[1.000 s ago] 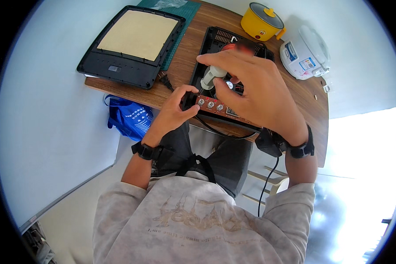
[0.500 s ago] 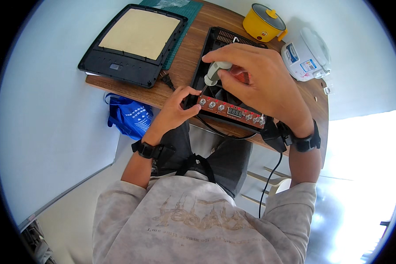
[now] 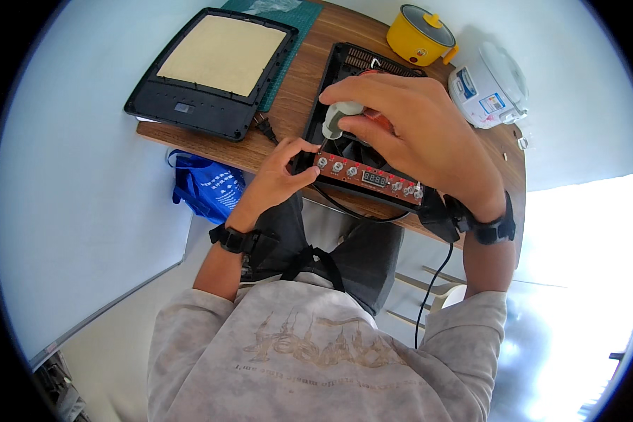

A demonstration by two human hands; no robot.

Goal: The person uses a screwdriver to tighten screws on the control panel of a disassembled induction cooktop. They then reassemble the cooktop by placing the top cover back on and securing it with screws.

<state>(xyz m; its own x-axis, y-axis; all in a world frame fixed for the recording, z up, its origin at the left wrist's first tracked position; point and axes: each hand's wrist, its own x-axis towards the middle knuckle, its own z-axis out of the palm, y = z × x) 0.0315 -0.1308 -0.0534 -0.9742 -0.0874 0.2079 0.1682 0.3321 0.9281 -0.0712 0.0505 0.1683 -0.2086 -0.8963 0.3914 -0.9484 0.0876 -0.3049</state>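
Note:
A screwdriver with a grey-white handle (image 3: pixel 335 121) is gripped between the thumb and fingers of my right hand (image 3: pixel 425 137). It tilts, and its thin shaft points down at the left end of a red-brown circuit board (image 3: pixel 390 187). The board carries a small digit display and several round buttons. At that same left end, the thumb and forefinger of my left hand (image 3: pixel 278 176) hold the board's corner from both sides. The board lies along the near side of an open black appliance housing (image 3: pixel 339 63). My right hand covers much of the housing's inside, where something red shows.
A black cover with a cream panel (image 3: pixel 221 53) lies at the left on a green cutting mat (image 3: pixel 304 28). Near it is a power plug (image 3: pixel 266 128). A yellow pot (image 3: pixel 418 42) and a white rice cooker (image 3: pixel 487 88) stand at the back right. A blue bag (image 3: pixel 207 184) hangs below the table's edge.
The screwdriver handle and my right hand have shifted slightly to the left. My left hand stays at the board's corner.

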